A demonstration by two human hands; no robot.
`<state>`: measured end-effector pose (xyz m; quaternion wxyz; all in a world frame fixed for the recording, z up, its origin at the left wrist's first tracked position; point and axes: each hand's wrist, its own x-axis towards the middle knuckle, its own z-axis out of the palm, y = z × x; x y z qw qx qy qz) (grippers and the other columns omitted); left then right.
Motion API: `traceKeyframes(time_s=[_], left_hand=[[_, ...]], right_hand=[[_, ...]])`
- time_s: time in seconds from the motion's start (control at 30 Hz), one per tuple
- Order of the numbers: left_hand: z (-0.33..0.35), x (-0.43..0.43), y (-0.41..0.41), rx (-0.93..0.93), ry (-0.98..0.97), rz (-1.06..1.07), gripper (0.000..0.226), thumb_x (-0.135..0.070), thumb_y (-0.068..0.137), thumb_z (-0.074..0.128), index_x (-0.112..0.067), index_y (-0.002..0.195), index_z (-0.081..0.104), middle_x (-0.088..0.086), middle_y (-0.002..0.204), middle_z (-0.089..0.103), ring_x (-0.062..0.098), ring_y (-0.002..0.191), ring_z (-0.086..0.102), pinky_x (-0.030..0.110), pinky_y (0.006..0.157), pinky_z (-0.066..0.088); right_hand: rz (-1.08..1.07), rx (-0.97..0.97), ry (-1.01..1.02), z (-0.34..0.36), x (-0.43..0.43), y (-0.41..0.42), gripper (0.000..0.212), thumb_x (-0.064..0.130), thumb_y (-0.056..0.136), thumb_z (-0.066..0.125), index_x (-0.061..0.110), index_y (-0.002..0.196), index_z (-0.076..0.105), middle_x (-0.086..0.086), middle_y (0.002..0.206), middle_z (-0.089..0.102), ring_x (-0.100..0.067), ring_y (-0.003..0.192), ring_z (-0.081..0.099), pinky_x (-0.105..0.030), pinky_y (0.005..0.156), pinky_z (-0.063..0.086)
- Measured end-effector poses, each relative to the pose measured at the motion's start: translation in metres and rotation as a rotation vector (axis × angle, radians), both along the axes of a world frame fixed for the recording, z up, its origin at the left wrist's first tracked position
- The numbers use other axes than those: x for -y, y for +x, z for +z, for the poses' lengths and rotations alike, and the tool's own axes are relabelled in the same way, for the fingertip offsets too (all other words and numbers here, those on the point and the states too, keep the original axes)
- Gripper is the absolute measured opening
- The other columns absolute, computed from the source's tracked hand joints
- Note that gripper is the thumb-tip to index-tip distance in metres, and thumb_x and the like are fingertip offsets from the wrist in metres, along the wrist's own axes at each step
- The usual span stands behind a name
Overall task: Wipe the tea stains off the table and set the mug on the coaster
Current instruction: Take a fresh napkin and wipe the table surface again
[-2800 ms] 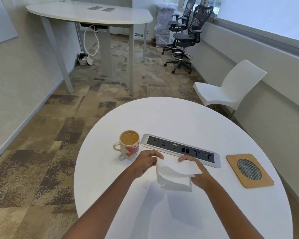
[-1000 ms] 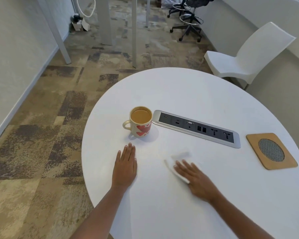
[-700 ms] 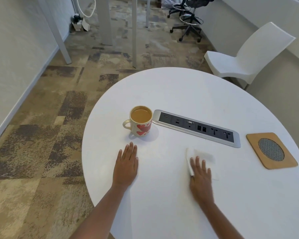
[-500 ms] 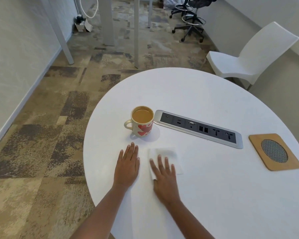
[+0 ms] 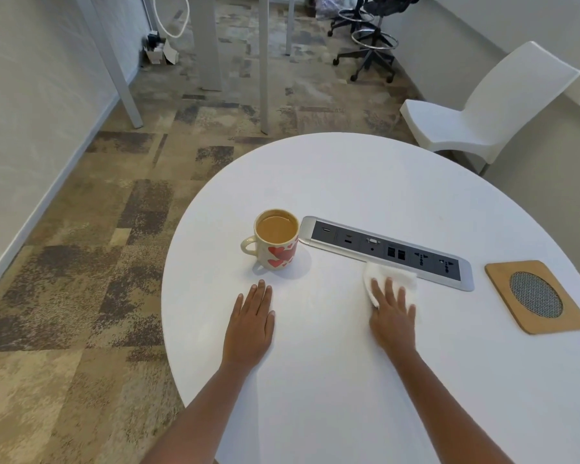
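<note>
A cream mug [image 5: 277,241] with red hearts is standing upright on the white tabletop [image 5: 365,182], full of milky tea, handle pointing left. A tan square coaster [image 5: 534,297] with a round grey mesh centre is lying flat well to its right, bare.

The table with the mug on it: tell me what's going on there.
A person is wiping the white round table. The right hand presses a white tissue flat beside the power socket strip; the left hand lies flat on the tabletop, holding nothing. The heart-patterned mug, full of tea, stands near the strip's left end, untouched. The wooden coaster lies bare at the right, so the mug is not yet set on it.
</note>
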<state>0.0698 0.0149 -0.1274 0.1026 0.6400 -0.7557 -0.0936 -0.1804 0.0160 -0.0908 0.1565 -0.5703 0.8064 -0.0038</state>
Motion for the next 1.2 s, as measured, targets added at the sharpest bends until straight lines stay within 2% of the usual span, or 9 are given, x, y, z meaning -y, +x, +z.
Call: traceKeyframes(time_s=[0.23, 0.37, 0.5, 0.73, 0.87, 0.97, 1.03, 1.1, 1.2], left_hand=[[0.001, 0.002, -0.004, -0.031, 0.011, 0.019, 0.063, -0.029, 0.098, 0.004, -0.005, 0.125, 0.056, 0.012, 0.129, 0.060, 0.026, 0.117, 0.060, 0.034, 0.105, 0.024], [0.000, 0.002, -0.001, -0.075, 0.023, 0.024, 0.066, -0.033, 0.098, 0.003, -0.003, 0.123, 0.057, 0.013, 0.127, 0.062, 0.027, 0.116, 0.060, 0.025, 0.111, 0.013], [0.000, 0.002, 0.001, -0.142, 0.016, 0.036, 0.070, -0.040, 0.098, 0.003, -0.001, 0.124, 0.055, 0.014, 0.129, 0.060, 0.031, 0.119, 0.058, 0.024, 0.110, 0.015], [0.004, -0.002, -0.005, -0.098, 0.066, -0.009, 0.070, -0.042, 0.098, 0.004, -0.002, 0.125, 0.054, 0.016, 0.129, 0.059, 0.020, 0.126, 0.037, 0.027, 0.110, 0.008], [0.005, -0.005, -0.019, -0.118, 0.074, 0.013, 0.071, -0.043, 0.098, 0.004, -0.001, 0.122, 0.056, 0.017, 0.127, 0.061, 0.018, 0.124, 0.034, 0.029, 0.110, 0.011], [0.005, -0.011, -0.039, -0.161, 0.077, 0.022, 0.073, -0.042, 0.098, 0.004, 0.001, 0.121, 0.057, 0.019, 0.126, 0.062, 0.019, 0.123, 0.035, 0.033, 0.103, 0.022], [0.008, -0.015, -0.058, -0.188, 0.084, 0.006, 0.073, -0.043, 0.098, 0.003, 0.001, 0.121, 0.057, 0.018, 0.126, 0.062, 0.023, 0.125, 0.041, 0.033, 0.102, 0.022], [0.011, -0.020, -0.082, -0.235, 0.050, -0.032, 0.077, -0.048, 0.096, 0.001, 0.000, 0.125, 0.054, 0.017, 0.132, 0.057, 0.028, 0.128, 0.045, 0.030, 0.107, 0.023], [0.019, -0.032, -0.127, -0.384, 0.063, -0.043, 0.082, -0.060, 0.089, 0.000, -0.007, 0.138, 0.039, 0.010, 0.149, 0.036, 0.023, 0.141, 0.029, 0.027, 0.116, 0.012]], right_hand=[[0.103, 0.046, 0.033, -0.005, -0.002, 0.068, 0.063, 0.020, 0.092, 0.033, 0.026, 0.147, 0.004, -0.006, 0.158, -0.004, -0.032, 0.146, -0.003, -0.052, 0.116, 0.004], [0.376, 0.004, -0.003, -0.014, -0.017, 0.114, 0.068, 0.028, 0.066, 0.034, 0.027, 0.133, 0.043, -0.006, 0.137, 0.054, -0.035, 0.128, 0.045, -0.052, 0.104, 0.036], [0.575, -0.025, 0.019, -0.014, -0.042, 0.100, 0.084, 0.025, 0.063, 0.037, 0.035, 0.143, 0.014, 0.002, 0.139, 0.051, -0.026, 0.132, 0.037, -0.039, 0.109, 0.002], [0.707, -0.055, 0.036, -0.013, -0.064, 0.024, 0.092, 0.021, 0.057, 0.036, 0.037, 0.143, 0.009, 0.008, 0.139, 0.051, -0.019, 0.127, 0.049, -0.033, 0.110, 0.007], [0.556, -0.015, 0.002, -0.011, -0.062, -0.021, 0.088, 0.018, 0.064, 0.035, 0.041, 0.143, 0.005, 0.008, 0.139, 0.049, -0.023, 0.123, 0.053, -0.030, 0.105, 0.019], [0.386, 0.118, -0.094, -0.004, -0.064, -0.050, 0.061, 0.009, 0.087, 0.027, 0.035, 0.142, 0.017, 0.011, 0.149, 0.017, -0.017, 0.142, 0.023, -0.026, 0.115, 0.008], [0.172, 0.373, -0.100, 0.008, -0.070, -0.062, 0.047, 0.011, 0.098, 0.027, 0.030, 0.141, 0.030, 0.012, 0.152, 0.020, -0.013, 0.145, 0.014, -0.028, 0.117, 0.007], [-0.127, 0.628, -0.217, 0.022, -0.082, -0.073, 0.039, 0.014, 0.099, 0.032, 0.019, 0.137, 0.041, 0.002, 0.139, 0.045, -0.021, 0.139, 0.031, -0.028, 0.110, 0.024], [-0.527, 1.038, -0.380, 0.037, -0.098, -0.092, 0.032, 0.016, 0.099, 0.035, 0.007, 0.125, 0.051, -0.004, 0.113, 0.055, -0.030, 0.111, 0.055, -0.025, 0.081, 0.048]])
